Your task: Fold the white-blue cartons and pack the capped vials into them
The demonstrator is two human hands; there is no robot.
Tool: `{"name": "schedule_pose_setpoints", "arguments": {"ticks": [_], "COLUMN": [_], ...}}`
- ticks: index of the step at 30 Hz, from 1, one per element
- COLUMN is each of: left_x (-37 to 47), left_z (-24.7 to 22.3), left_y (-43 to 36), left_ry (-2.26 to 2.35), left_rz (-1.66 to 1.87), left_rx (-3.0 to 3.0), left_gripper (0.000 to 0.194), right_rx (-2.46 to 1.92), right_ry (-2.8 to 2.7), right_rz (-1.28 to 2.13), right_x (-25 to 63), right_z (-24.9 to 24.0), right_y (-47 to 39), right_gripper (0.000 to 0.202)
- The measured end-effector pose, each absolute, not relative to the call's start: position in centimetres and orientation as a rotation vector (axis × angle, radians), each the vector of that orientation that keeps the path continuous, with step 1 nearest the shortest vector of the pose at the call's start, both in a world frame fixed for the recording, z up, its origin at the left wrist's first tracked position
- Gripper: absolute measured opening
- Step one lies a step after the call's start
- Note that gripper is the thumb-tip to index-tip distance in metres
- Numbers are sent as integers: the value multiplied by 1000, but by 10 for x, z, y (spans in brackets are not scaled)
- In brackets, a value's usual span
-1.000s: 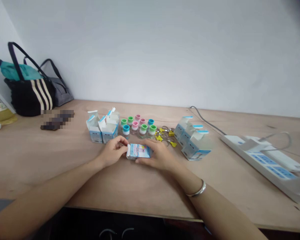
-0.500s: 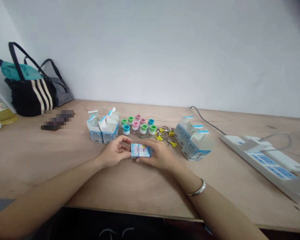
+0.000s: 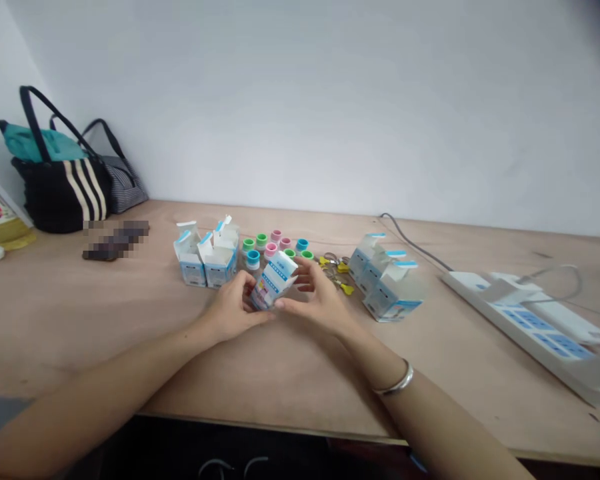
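Note:
A small blue and white box [image 3: 274, 281] is tilted between my two hands, its top leaning right. My left hand [image 3: 235, 305] grips its lower left side. My right hand [image 3: 317, 297] has its thumb on the box's lower right edge and its fingers curled behind the upper right side. Just beyond stand several small jars [image 3: 253, 259] with green, pink and blue rims. Yellow-tipped metal scissors [image 3: 336, 267] lie right of the jars. Open-flapped boxes [image 3: 221, 267] stand at the left, and more open boxes [image 3: 390, 290] at the right.
A white power strip [image 3: 535, 327] with a grey cable lies at the right. A dark, pixelated object [image 3: 115, 241] rests on the wooden table [image 3: 290, 373] at the left. Behind it are a black striped bag [image 3: 63, 190], a grey bag [image 3: 125, 183] and a bottle of yellow liquid [image 3: 3, 223].
The small box has gone from lying low to being raised and tilted, now showing its white and blue side. My right fingers have moved up along it, and my left hand has shifted under its left side.

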State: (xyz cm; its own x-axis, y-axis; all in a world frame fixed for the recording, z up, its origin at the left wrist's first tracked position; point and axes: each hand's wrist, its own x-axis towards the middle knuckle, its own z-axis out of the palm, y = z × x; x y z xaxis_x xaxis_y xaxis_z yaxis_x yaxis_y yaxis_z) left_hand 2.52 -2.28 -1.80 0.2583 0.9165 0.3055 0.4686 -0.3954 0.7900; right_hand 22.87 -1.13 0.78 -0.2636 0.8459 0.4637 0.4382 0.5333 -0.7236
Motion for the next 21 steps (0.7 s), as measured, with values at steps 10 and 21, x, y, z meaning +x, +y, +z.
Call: {"name": "schedule_pose_setpoints", "arguments": {"ticks": [10, 21], "left_x": [20, 23], "left_z": [-26, -20], "left_y": [-12, -21], "left_ry": [1155, 951], "left_rz": [1058, 1257], "left_rx": [2081, 2126], "left_gripper": [32, 80], "right_rx": [-1100, -1102], "right_ry": [-1976, -2015], "right_rz": [539, 605], "right_x": [223, 220], "right_z": [8, 13], "right_y": [-17, -25], "right_gripper": [56, 69]}}
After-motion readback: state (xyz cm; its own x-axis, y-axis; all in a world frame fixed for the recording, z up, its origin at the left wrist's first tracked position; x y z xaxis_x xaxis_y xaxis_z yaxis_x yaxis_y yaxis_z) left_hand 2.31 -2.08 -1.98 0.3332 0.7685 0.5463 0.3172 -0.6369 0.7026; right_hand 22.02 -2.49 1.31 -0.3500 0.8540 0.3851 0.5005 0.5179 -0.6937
